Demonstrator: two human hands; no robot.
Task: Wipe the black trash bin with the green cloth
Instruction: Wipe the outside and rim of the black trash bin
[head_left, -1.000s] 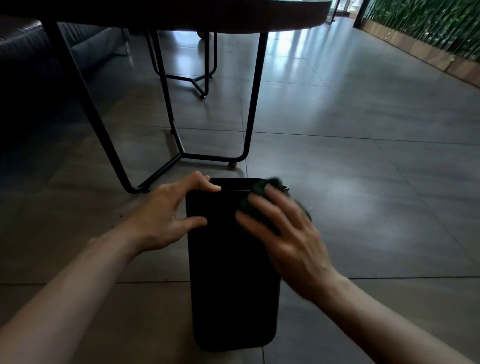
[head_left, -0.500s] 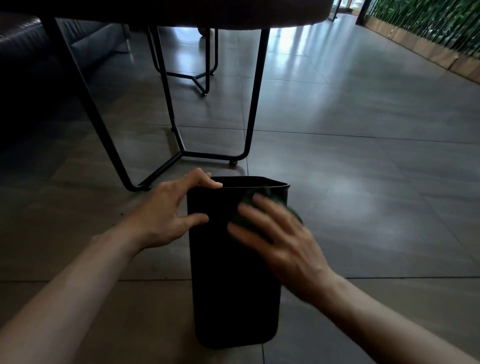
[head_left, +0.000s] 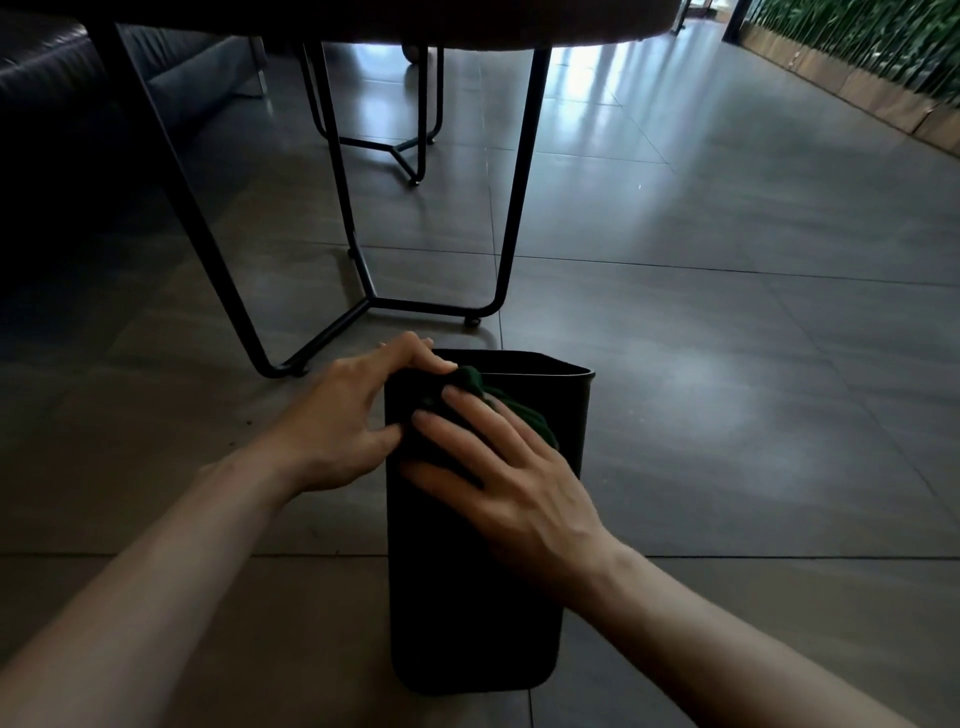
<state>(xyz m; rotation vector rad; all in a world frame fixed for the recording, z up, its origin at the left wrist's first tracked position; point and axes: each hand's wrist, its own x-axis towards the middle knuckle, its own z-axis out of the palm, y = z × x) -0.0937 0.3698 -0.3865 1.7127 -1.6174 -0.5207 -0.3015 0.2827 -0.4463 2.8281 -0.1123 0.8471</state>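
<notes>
Head view, right hand (head_left: 511, 483) spread flat pressing green cloth (head_left: 519, 410) on black trash bin (head_left: 472, 597), left hand (head_left: 348, 421) gripping rim

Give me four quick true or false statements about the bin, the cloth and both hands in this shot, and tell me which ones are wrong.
1. The right hand presses the green cloth against the black trash bin. True.
2. The left hand hangs free, away from the bin. False: it grips the bin's upper left corner.
3. The bin stands on the tiled floor. True.
4. The cloth lies on the floor. False: it sits on the bin's near face, close to the rim.
</notes>
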